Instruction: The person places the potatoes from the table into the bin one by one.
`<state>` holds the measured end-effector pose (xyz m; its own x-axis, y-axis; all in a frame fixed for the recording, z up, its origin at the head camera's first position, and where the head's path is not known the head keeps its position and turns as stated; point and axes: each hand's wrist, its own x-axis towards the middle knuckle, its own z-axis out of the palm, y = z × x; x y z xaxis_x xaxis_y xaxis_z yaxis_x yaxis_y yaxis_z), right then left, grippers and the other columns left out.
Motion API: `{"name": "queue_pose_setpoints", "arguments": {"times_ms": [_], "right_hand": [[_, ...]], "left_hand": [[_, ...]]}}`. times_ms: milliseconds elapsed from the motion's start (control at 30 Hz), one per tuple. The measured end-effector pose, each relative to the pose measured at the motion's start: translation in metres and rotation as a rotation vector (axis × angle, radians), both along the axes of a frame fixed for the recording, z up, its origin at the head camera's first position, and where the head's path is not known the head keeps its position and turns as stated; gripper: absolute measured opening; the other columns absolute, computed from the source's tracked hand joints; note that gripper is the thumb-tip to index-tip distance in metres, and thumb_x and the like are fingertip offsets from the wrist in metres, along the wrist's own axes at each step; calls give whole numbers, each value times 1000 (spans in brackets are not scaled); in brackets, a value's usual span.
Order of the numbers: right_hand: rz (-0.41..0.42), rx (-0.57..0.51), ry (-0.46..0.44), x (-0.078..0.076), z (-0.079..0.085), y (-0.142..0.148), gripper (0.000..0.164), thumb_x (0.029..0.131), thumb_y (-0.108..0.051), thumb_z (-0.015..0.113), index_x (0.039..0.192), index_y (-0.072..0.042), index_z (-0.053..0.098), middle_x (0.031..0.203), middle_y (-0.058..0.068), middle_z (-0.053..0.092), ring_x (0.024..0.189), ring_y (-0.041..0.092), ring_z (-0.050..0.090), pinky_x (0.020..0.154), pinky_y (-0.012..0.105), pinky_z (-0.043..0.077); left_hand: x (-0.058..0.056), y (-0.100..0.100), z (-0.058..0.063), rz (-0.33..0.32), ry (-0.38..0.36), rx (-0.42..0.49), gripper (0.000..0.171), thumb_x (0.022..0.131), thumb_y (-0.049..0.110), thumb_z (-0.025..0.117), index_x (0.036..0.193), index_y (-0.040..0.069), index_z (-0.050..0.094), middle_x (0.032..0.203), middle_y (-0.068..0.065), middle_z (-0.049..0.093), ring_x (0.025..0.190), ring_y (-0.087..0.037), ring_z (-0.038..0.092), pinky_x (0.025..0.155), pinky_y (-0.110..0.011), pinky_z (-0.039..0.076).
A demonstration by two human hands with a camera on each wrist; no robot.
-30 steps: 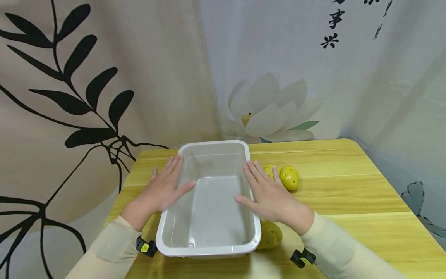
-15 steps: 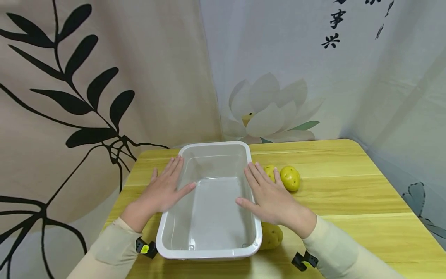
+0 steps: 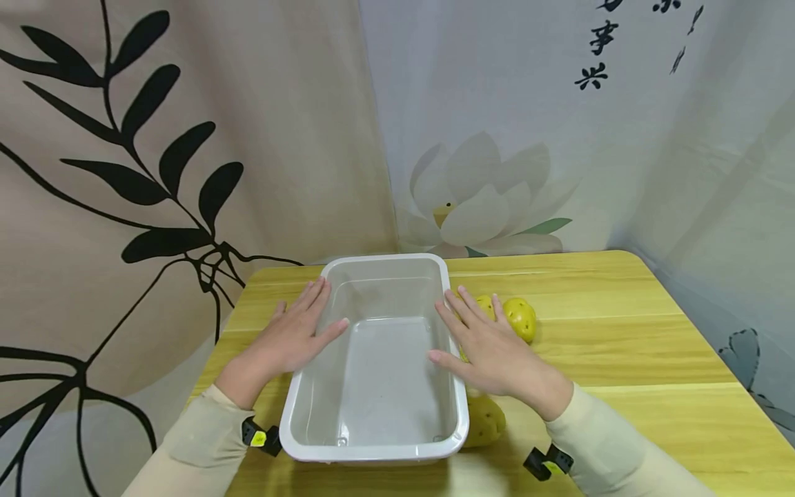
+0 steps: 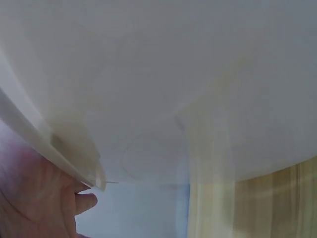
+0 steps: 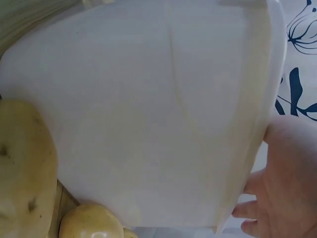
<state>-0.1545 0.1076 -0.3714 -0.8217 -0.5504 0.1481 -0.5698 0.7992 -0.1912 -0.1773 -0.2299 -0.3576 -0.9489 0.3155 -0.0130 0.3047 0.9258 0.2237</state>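
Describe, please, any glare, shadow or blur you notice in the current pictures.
Head: fairly sharp, glints in the tub, a glare patch on the table beside the tub's shadow; left wrist: dim, the tub hazy; right wrist: dim, potatoes slightly soft.

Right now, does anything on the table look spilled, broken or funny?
No, nothing stands out. The white tub is right way up between the left hand and right hand, no cracks showing, and potatoes lie beside it.

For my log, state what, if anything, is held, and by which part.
Nothing is held: the left grip and right grip, fingers straight, are at opposite long sides of the tub.
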Motion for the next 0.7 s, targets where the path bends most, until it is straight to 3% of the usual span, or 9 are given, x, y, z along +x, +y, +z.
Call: {"name": "queue_pose_setpoints", "arguments": {"times_ms": [400,700], "right_hand": [[21,-51,-14,-7,-4,12,79,94,-69,27,154,-18,23,161,0,14,147,22,3,110,65,4],[34,-31,2,-9,-3,14,78,94,-68,32,154,-17,25,160,-1,17,147,21,5,108,68,8]], "left_hand": [[-10,-3,0,26,-52,15,88,93,71,20,155,12,2,160,-2,-8,147,-27,-2,107,-69,5],[-31,-12,5,15,-60,-24,87,95,68,26,155,8,5,161,-5,-4,146,-30,-1,105,-72,6]]}}
